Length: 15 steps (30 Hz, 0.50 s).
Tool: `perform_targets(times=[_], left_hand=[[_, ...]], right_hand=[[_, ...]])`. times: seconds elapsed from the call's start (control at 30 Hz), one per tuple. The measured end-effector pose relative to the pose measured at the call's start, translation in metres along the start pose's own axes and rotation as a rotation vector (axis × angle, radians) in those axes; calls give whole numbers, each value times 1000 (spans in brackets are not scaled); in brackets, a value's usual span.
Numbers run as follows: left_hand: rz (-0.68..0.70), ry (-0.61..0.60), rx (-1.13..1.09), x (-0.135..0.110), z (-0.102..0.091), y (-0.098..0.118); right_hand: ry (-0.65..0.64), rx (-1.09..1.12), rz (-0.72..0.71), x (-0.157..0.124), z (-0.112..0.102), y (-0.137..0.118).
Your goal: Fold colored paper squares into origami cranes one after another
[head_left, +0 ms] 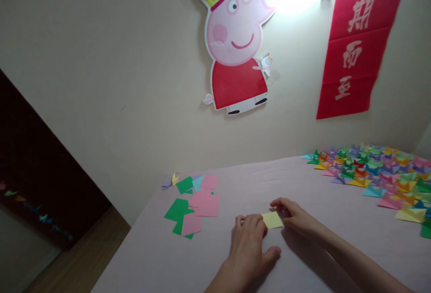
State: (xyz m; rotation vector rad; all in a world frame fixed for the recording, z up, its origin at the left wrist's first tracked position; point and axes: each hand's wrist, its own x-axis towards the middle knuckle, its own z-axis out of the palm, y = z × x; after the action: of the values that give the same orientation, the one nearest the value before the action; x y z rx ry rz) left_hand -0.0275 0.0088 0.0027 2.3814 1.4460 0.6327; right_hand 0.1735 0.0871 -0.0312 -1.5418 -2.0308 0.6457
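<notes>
A small pale yellow paper square (272,220) lies flat on the pink table (235,185), between my two hands. My left hand (249,246) rests palm down on the table, its curled fingertips pressing the paper's left edge. My right hand (292,214) comes in from the right, fingers bent and pressed on the paper's right edge and far corner. Neither hand lifts the paper off the table.
Loose green and pink paper squares (195,207) lie to the left, with two small folded pieces (171,180) near the far edge. Several folded colourful paper figures (377,174) cover the far right. A cartoon pig cutout (235,46) and red banner (357,46) hang on the wall.
</notes>
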Motion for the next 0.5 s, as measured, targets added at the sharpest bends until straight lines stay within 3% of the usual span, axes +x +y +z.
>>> perform_targets(times=[0.27, 0.5], left_hand=[[-317, 129, 25, 29, 14, 9], [-435, 111, 73, 32, 16, 7]], right_hand=[[52, -69, -63, -14, 9, -22], [49, -74, -64, -17, 5, -27]])
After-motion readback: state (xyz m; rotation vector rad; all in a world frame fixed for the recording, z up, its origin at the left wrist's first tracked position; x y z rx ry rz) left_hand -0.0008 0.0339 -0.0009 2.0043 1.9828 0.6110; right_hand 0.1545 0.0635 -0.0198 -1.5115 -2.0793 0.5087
